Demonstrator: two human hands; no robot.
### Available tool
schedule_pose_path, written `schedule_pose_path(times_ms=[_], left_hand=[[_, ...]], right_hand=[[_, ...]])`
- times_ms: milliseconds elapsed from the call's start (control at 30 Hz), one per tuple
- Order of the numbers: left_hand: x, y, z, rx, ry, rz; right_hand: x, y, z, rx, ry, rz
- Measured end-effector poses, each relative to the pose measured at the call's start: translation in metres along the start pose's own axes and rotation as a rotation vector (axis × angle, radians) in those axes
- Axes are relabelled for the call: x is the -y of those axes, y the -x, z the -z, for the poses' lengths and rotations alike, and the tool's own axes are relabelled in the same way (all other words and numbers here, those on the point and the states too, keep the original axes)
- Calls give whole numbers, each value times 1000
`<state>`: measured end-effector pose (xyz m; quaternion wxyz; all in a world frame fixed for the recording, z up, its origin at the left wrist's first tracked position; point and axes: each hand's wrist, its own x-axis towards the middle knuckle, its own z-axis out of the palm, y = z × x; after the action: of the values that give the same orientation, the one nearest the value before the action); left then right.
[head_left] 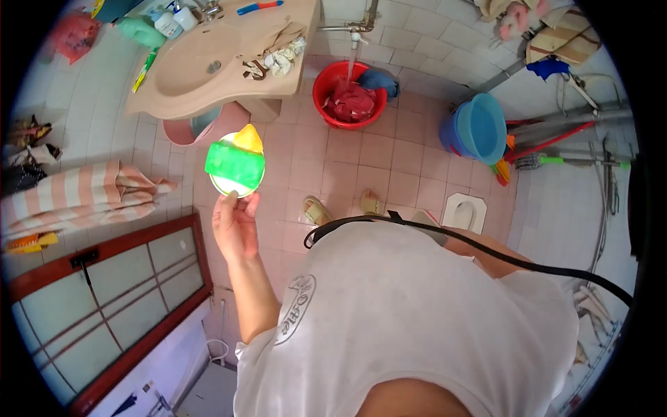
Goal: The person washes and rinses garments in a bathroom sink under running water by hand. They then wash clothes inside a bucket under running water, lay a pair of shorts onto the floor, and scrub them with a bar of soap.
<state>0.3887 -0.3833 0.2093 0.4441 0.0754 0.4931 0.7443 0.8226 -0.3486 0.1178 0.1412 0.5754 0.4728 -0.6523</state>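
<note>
My left hand [236, 226] is raised on the left side, its thumb and fingers closed on the near edge of a small round white dish [242, 189]. On the dish lie a bright green block [235, 165] and a yellow piece [249, 138] at its far side. Both look glossy and overexposed. My right hand does not show; some bare skin appears beside the white shirt on the right, but no fingers.
A sink [187, 66] holds bottles and crumpled cloth. Under a running tap [355, 36], a red basin [322, 104] contains red cloth. A blue bucket [479, 128] and mops are at right. A squat toilet [465, 212] lies beyond a black cable [500, 258].
</note>
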Motion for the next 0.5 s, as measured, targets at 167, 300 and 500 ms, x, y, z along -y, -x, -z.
schedule_pose_path(times_ms=[167,300,500], left_hand=[[17,32,0,-86,37,-48],[20,53,2,-161,38,-80],[11,58,13,-179,14,-119]], right_hand=[[-40,-30,14,-308,273,72],[3,-31,15,-197,259,213],[57,0,15,58,303,132]])
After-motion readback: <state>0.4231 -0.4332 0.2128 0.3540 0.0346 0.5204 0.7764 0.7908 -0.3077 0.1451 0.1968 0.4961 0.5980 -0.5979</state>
